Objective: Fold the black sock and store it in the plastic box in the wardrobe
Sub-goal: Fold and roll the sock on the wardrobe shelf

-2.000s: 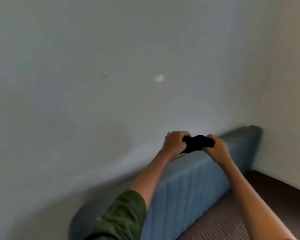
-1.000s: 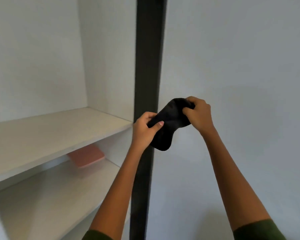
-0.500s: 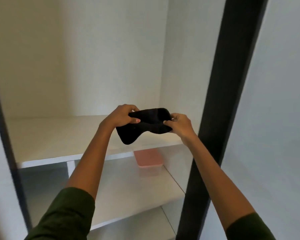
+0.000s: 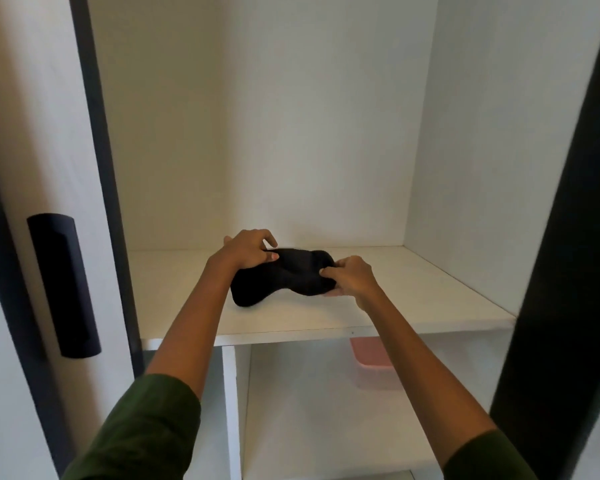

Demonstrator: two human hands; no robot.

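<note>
Black sock [image 4: 284,277] sits bunched between our two hands over the upper wardrobe shelf [image 4: 430,299], its loose end sagging below our left hand [image 4: 248,252] toward the board; whether it rests on the shelf or hangs just above it we cannot tell. Our left hand has closed thumb and fingers on one end, and our right hand [image 4: 350,277] has pinched the other end, so both hands are shut on the fabric with the sock's middle stretched between the grips. We judge the folding step is in hand and not finished, since the sock looks crumpled, not doubled flat. Below and to the right of our right-hand grip, on the lower shelf, stands the plastic box [image 4: 373,367] with a pink lid. Next we should bring one held end over the other, then lower the folded sock toward that box, whose lid will likely need lifting first.
</note>
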